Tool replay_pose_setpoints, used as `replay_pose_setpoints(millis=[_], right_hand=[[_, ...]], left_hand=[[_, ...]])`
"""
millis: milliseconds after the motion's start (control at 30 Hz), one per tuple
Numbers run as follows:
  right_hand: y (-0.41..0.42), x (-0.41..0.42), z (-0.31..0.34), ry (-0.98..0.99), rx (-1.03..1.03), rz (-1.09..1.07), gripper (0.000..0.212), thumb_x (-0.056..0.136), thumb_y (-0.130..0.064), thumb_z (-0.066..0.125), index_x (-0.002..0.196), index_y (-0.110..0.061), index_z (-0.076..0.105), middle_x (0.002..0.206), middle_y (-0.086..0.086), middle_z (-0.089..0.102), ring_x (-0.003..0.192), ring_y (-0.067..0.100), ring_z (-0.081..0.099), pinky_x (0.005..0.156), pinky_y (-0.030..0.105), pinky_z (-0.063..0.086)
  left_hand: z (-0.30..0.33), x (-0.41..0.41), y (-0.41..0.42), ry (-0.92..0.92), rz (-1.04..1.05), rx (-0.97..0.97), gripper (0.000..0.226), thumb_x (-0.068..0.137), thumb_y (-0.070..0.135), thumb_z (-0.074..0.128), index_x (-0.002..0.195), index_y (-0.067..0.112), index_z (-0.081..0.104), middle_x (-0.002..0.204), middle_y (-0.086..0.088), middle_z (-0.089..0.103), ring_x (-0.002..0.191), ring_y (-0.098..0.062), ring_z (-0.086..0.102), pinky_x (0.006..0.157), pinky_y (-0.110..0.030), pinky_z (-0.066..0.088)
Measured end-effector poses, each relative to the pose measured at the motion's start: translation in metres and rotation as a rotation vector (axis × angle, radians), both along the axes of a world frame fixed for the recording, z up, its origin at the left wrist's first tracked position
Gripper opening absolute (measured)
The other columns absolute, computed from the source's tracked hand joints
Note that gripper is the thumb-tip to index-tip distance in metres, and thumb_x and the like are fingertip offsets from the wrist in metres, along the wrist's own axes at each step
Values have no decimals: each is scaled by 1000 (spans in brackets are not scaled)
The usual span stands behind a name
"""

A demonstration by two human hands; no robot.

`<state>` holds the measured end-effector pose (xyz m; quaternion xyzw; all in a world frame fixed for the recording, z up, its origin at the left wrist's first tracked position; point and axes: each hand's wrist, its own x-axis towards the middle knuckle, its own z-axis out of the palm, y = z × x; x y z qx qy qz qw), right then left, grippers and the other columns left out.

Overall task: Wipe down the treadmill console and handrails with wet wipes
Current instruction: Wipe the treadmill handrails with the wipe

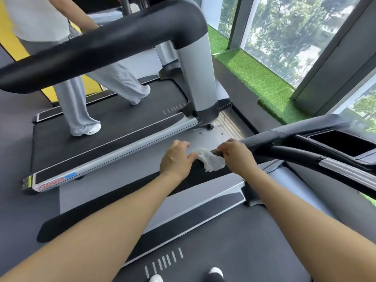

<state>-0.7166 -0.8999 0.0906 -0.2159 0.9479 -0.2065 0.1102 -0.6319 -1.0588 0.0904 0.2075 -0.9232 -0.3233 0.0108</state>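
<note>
Left hand (176,158): I see it pinching one end of the wet wipe (209,160).
Right hand (237,155): pinches the other end — over the black handrail (264,144).

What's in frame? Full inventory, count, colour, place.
wet wipe: 1, white, crumpled, between both hands over the handrail
handrail: 1, black, runs from centre to right edge
console tray: 1, black recess, right edge
near treadmill deck: 1, dark belt with grey side rails, bottom
neighbouring treadmill: 1, black and silver, left of centre
other person: 1, grey trousers, white shoes, on the neighbouring treadmill
artificial turf: 1 strip, green, below the windows
windows: trees outside, top right
shoes: 2, white, bottom edge
left hand: pinches the wipe
right hand: pinches the wipe
</note>
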Motion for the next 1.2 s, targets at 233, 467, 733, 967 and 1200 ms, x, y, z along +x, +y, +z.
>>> replay_pose_setpoints(millis=[233, 467, 733, 967, 1200], right_hand=[[25, -28, -20, 129, 30, 187, 27, 98, -24, 45, 113, -18, 67, 118, -2, 55, 108, 18, 45, 83, 30, 42], [34, -36, -29, 122, -10, 320, 30, 100, -27, 40, 120, -22, 62, 125, -7, 55, 117, 15, 44, 87, 29, 44], [37, -37, -40, 205, 0, 349, 31, 101, -32, 35, 115, -21, 61, 115, -8, 59, 113, 16, 46, 76, 34, 48], [36, -37, -39, 221, 14, 358, 26, 100, -27, 39, 112, -19, 61, 111, -7, 60, 112, 16, 47, 71, 33, 47], [34, -37, -40, 255, 36, 356, 27, 101, -27, 37, 113, -21, 60, 111, -8, 60, 110, 16, 47, 69, 32, 47]], left_hand=[[-11, -35, 85, -34, 148, -171, 16, 95, 23, 53, 108, 14, 55, 114, -3, 48, 111, -22, 43, 76, -29, 36], [-34, -28, 101, 52, 272, -128, 21, 100, 18, 40, 115, 17, 55, 119, 6, 48, 111, -13, 43, 77, -30, 42], [-28, 19, 43, -51, 552, 13, 24, 97, 22, 36, 83, 15, 54, 100, -5, 66, 85, -24, 56, 75, -39, 42], [-26, -37, 84, -53, 287, -261, 15, 90, 11, 47, 82, 7, 59, 93, -12, 63, 84, -35, 60, 64, -36, 43], [-35, -18, 72, 139, 309, -124, 16, 93, 6, 45, 94, 9, 60, 98, -5, 57, 90, -24, 57, 69, -33, 48]])
